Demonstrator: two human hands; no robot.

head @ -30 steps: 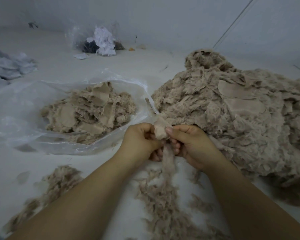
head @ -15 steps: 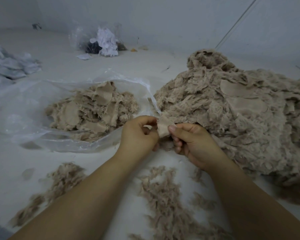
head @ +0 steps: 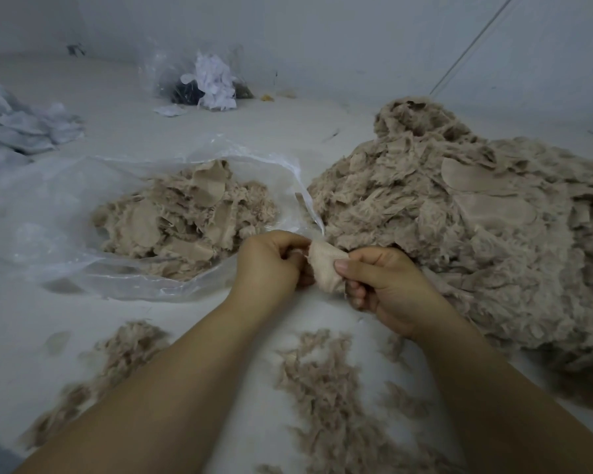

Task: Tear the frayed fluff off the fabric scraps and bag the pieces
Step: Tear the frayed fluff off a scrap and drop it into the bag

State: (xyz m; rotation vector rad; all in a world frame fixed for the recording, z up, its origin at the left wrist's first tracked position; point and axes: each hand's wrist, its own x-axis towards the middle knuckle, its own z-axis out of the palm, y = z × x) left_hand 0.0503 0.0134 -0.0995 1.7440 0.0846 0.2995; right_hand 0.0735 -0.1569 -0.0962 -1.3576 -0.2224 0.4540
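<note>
A small beige fabric scrap (head: 326,266) is held between both hands over the white floor. My left hand (head: 271,265) pinches its left edge and my right hand (head: 387,285) grips its right side with the thumb on top. A clear plastic bag (head: 48,227) lies open to the left, holding a heap of cleaned beige pieces (head: 185,217). A large pile of frayed beige scraps (head: 476,227) rises to the right, just behind my right hand. Torn fluff (head: 326,388) lies scattered on the floor under my forearms, with another patch of fluff (head: 117,357) to the left.
Grey-white cloth (head: 18,128) is heaped at the far left. Another clear bag with white and dark scraps (head: 209,80) stands at the back by the wall. The white floor (head: 192,323) runs between bag and fluff.
A strand of fluff that hung below my hands has dropped away. Both hands have risen slightly toward the bag's edge, and the scrap now lies turned between them with its smooth side showing.
</note>
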